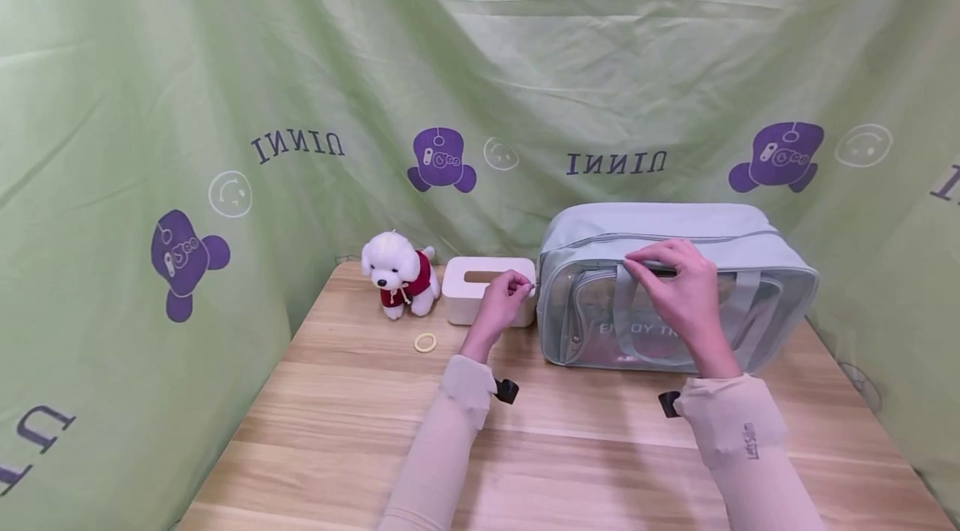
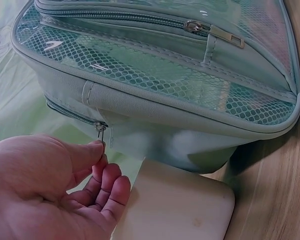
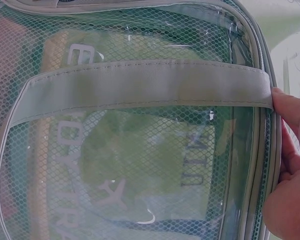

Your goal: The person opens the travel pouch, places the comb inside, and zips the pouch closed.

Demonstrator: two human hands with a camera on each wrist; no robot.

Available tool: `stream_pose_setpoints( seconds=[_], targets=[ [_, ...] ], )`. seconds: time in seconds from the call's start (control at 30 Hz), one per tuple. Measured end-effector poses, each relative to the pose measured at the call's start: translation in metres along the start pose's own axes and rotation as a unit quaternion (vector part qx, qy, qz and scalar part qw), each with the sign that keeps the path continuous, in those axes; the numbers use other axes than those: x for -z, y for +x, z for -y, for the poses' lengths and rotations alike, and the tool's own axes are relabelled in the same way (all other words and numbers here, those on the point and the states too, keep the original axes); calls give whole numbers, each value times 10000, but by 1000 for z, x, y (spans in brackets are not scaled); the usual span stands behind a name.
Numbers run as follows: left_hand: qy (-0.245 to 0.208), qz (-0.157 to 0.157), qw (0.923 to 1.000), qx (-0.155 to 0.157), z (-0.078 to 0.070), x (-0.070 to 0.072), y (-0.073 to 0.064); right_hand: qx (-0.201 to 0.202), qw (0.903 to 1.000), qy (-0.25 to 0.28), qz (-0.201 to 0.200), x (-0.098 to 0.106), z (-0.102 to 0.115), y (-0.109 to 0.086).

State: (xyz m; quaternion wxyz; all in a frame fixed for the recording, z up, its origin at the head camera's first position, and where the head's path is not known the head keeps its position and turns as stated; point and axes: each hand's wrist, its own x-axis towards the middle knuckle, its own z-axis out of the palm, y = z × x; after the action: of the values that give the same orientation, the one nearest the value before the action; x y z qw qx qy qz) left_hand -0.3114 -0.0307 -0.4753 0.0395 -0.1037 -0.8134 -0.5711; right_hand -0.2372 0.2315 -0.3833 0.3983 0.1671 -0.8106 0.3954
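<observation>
A pale green travel bag [image 1: 660, 222] with clear, mesh-backed panels stands upright on the table. At its left end my left hand [image 1: 504, 302] pinches the metal zipper pull [image 2: 100, 134] between thumb and forefinger, the other fingers loosely curled. That zipper runs along the bag's upper side, seen close up in the left wrist view. My right hand [image 1: 682, 289] grips the bag's upper front edge with thumb and fingertips, beside the top end of a strap handle [image 3: 140, 86]. Some of the right fingers are hidden behind the edge in the right wrist view.
A white tissue box [image 1: 461, 310] stands just left of the bag, under my left hand. Farther left sits a white toy dog [image 1: 390, 256] in a red top, with a pale yellow ring [image 1: 425, 343] before it. A green curtain [image 1: 487, 81] hangs behind the table [image 1: 337, 431].
</observation>
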Motion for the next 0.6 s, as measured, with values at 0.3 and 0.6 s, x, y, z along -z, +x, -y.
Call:
stream_pose_setpoints(
  seconds=[0.3, 0.6],
  targets=[
    [39, 13, 10000, 54, -2, -2, 0, 5, 10000, -40, -11, 0, -2, -1],
    [60, -27, 10000, -15, -1, -1, 0, -80, 9999, -56, 42, 0, -1, 0]
  ],
)
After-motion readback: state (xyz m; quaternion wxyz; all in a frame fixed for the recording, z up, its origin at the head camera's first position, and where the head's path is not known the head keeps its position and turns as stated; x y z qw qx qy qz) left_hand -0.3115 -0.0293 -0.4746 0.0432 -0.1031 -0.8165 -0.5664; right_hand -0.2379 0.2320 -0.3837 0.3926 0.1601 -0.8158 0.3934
